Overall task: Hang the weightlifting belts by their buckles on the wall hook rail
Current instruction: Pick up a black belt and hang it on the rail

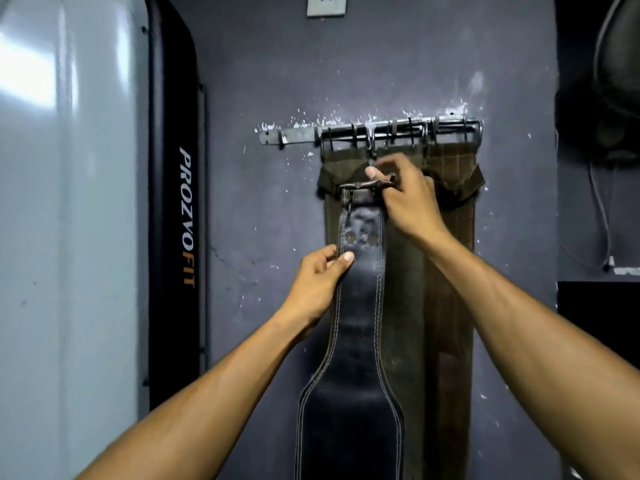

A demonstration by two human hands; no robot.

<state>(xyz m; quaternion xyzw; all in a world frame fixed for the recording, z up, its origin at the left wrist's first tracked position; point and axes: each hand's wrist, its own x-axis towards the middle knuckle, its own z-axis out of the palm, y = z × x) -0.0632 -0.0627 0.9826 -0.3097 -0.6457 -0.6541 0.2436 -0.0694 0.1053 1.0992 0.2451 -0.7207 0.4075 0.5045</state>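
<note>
While you raised black leather belt [360,306], stiff and heavy-looking, right hand [405,202] pinched buckle [367,186] below hook rail [367,133]; left hand [318,282] gripped strap edge.

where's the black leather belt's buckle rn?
Head view, centre: the buckle is pinched in the right hand, just below the wall hook rail and in front of the hanging olive canvas belts, not yet hooked.

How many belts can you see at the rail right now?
3. Black leather belt held by the left hand and right hand; olive belt and brown belt hang from the hook rail. More may hide behind.
</note>
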